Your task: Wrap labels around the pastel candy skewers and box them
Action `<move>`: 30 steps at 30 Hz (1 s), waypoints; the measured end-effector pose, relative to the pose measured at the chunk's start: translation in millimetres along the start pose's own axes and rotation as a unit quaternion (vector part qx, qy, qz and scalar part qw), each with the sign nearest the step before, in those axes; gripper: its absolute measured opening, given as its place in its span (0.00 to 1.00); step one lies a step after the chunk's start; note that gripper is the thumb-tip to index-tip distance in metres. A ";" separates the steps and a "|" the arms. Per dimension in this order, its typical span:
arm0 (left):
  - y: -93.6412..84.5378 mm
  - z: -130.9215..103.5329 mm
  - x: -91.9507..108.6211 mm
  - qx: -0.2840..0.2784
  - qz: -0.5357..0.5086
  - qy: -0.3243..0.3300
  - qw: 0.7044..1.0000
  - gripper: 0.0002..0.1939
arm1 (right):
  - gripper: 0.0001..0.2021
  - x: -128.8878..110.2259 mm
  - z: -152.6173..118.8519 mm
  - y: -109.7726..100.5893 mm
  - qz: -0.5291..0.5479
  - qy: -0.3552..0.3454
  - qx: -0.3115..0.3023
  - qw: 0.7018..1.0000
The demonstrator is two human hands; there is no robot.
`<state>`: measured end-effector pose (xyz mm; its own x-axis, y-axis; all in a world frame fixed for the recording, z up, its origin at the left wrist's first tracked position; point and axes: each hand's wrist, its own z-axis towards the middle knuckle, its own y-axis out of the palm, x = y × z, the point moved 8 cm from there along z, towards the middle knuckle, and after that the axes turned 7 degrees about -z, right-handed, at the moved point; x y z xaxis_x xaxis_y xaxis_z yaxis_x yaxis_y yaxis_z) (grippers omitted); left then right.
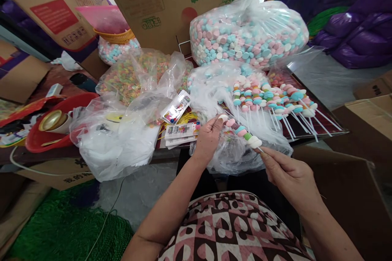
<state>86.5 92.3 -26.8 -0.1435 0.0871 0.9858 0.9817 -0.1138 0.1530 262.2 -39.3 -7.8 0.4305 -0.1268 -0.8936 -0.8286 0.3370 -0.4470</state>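
Observation:
My right hand (281, 167) pinches the white stick of a candy skewer (241, 131) threaded with pink, blue, green and white pieces. At the skewer's far end, my left hand (211, 136) holds a white marshmallow (223, 118) between thumb and fingers. Behind my hands, finished-looking skewers (266, 98) lie in a pile with their white sticks pointing toward me. An opened clear bag of marshmallows (211, 77) lies just beyond the skewer. Printed labels (180, 129) rest left of my left hand, beside yellow twist ties (185, 118).
A large bag of marshmallows (245, 36) stands at the back before a cardboard box (165, 4). Left are a bag of colorful gummies (131, 75), a bag of white items (119, 142) and a red basin (36, 140) with a cup. An open carton (339, 187) is at the right.

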 end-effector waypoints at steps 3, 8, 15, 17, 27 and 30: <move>4.4 -0.4 4.4 -0.033 0.033 0.031 0.998 0.21 | 0.17 2.6 -0.5 1.5 0.001 0.004 -0.006 1.000; 9.9 -5.3 10.9 -0.059 0.082 0.077 0.992 0.21 | 0.19 4.9 0.0 4.1 0.002 0.014 -0.020 1.000; 16.5 -14.8 31.1 -0.070 0.184 0.226 0.954 0.18 | 0.22 14.3 -4.3 10.1 0.060 0.122 -0.059 0.989; 18.3 -17.8 34.0 -0.072 0.209 0.255 0.941 0.18 | 0.24 17.1 -7.1 14.1 0.084 0.156 -0.074 0.981; 21.1 -25.7 47.6 -0.090 0.206 0.280 0.933 0.20 | 0.22 11.5 -10.8 27.7 0.172 0.191 -0.118 0.959; 19.0 -24.5 46.1 -0.090 0.185 0.264 0.942 0.19 | 0.21 8.4 -9.7 26.9 0.201 0.193 -0.116 0.953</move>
<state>95.5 69.9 23.2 0.1154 -0.4915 0.8632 0.9464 -0.2094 -0.2458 240.1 -40.4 -27.7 -0.0657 -0.3792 -0.9230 -0.9751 0.2207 -0.0212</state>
